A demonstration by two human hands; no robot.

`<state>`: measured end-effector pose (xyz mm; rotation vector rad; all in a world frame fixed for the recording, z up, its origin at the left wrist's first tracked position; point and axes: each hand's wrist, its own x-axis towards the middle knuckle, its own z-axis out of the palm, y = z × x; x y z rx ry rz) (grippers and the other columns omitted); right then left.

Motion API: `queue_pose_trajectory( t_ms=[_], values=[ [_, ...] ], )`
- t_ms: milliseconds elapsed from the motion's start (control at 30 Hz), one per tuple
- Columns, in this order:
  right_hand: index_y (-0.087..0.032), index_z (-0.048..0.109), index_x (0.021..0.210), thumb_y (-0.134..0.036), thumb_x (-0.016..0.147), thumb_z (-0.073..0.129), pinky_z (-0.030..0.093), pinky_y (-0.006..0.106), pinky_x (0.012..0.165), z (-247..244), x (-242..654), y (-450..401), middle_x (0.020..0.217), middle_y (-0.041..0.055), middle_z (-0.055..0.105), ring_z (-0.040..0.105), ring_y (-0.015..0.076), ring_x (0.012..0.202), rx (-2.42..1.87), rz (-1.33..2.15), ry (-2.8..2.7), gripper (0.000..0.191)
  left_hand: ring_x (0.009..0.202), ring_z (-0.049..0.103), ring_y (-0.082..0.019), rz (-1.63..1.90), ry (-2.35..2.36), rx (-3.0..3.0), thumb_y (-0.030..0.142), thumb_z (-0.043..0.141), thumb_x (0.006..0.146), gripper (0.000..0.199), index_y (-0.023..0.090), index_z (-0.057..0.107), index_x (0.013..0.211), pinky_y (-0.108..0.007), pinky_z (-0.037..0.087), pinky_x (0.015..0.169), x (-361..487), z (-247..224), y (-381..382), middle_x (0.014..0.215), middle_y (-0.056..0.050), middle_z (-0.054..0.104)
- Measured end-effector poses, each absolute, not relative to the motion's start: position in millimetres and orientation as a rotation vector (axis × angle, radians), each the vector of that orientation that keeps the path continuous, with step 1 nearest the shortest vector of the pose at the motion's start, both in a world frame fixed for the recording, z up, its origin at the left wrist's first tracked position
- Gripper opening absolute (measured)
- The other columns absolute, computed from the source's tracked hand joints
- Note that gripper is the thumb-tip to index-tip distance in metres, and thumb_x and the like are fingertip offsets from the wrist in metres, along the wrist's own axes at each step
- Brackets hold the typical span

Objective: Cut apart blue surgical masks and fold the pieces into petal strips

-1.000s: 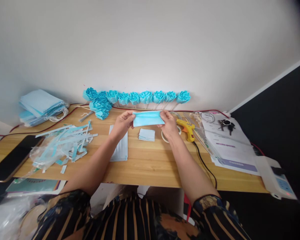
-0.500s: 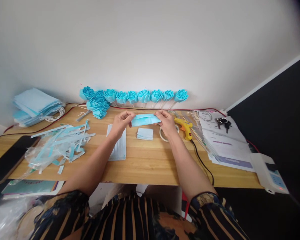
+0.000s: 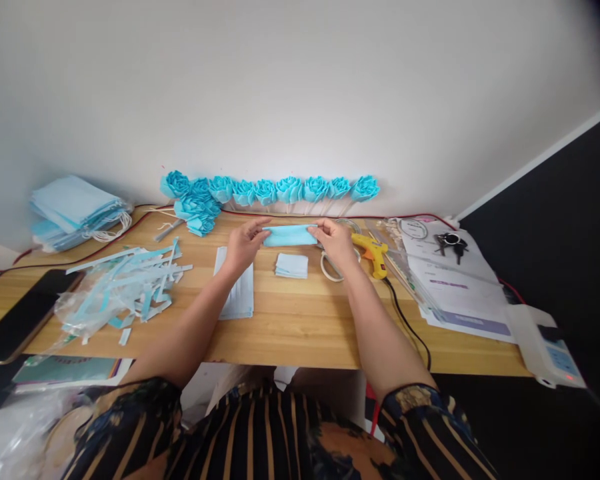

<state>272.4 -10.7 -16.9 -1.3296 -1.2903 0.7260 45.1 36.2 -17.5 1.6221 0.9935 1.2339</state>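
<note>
Blue sheet (image 3: 290, 235), one, narrow, soft-looking: held out lengthwise over the table (image 3: 290, 340), just beyond a small stack of pale-blue pieces (image 3: 293, 265). Left hand (image 3: 243, 248): thumb and fingertips pinched together on the sheet's left end. Right hand (image 3: 337, 245): likewise pinched on the right end, fingers curled; no gap to speak of in either grip. Risks, as judged: sheet may crease askew or spring out of line if the two ends are pulled unevenly; an end may slip, the hold being by fingertips only; the small stack may be scattered by a lowered wrist; the right forearm may catch the black cord (image 3: 407, 323) and drag the yellow glue gun (image 3: 375, 257), which lies just to the right, whether hot cannot be told. Tape roll (image 3: 325, 265), partly hidden by the right hand, could be nudged likewise. Containers: clear plastic bag (image 3: 73, 312), crumpled, at left, with cut strips (image 3: 147, 287) heaped over and about it; whether any lie inside cannot be told. White plastic bag (image 3: 30, 433), near left, below table level; contents not discernible. Clear packet (image 3: 377, 231), far right, beyond the glue gun; contents too small to identify.
</note>
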Motion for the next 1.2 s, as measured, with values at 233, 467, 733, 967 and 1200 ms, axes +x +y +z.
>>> queue_pose_trajectory(
  t_ms=[233, 467, 733, 967, 1200],
  values=[
    [-0.018, 0.063, 0.080, -0.047, 0.081, 0.064, 0.037, 0.023, 0.057, -13.2, 270.3, -12.4, 0.066, -0.0033, 0.057, 0.047, 0.0107, 0.060, -1.324, 0.609, -1.328, 0.028, 0.047, 0.049, -0.007, 1.163, 0.954, 1.497, 0.030, 0.072, 0.071, 0.031, 0.012, 0.073, 0.096, -0.020, 0.038, 0.048, 46.5, -16.1, 34.7, 0.059, 0.002, 0.061],
    [-0.021, 0.065, 0.079, -0.045, 0.081, 0.065, 0.040, 0.023, 0.051, -11.5, 266.8, -14.4, 0.062, -0.0040, 0.055, 0.045, 0.0112, 0.056, -1.308, 0.584, -1.226, 0.024, 0.047, 0.051, -0.008, 1.141, 0.890, 1.434, 0.034, 0.077, 0.066, 0.029, 0.013, 0.072, 0.085, -0.021, 0.038, 0.048, 47.9, -21.4, 37.0, 0.056, 0.001, 0.062],
    [-0.022, 0.066, 0.081, -0.048, 0.072, 0.072, 0.049, 0.023, 0.051, -12.9, 269.7, -11.4, 0.060, -0.0052, 0.053, 0.046, 0.0105, 0.055, -1.199, 0.845, -1.131, 0.028, 0.056, 0.051, -0.008, 1.175, 0.826, 1.435, 0.029, 0.070, 0.075, 0.016, 0.016, 0.063, 0.080, -0.020, 0.041, 0.056, 48.2, -11.6, 33.5, 0.062, 0.004, 0.057],
    [-0.019, 0.071, 0.091, -0.045, 0.068, 0.076, 0.048, 0.022, 0.054, -9.8, 276.0, -12.9, 0.068, -0.0042, 0.060, 0.051, 0.0095, 0.059, -1.158, 0.981, -1.135, 0.035, 0.052, 0.054, -0.009, 1.134, 0.831, 1.461, 0.026, 0.064, 0.081, 0.012, 0.017, 0.058, 0.084, -0.021, 0.042, 0.054, 50.7, -12.2, 32.6, 0.055, 0.006, 0.054],
    [-0.019, 0.074, 0.094, -0.040, 0.067, 0.079, 0.052, 0.023, 0.063, -7.8, 282.5, -14.7, 0.071, -0.0036, 0.065, 0.059, 0.0099, 0.065, -1.142, 1.073, -1.257, 0.034, 0.044, 0.056, -0.011, 1.133, 0.770, 1.461, 0.040, 0.068, 0.081, 0.029, 0.017, 0.055, 0.091, -0.021, 0.042, 0.047, 46.0, -12.8, 34.2, 0.051, 0.006, 0.057]
  ],
)
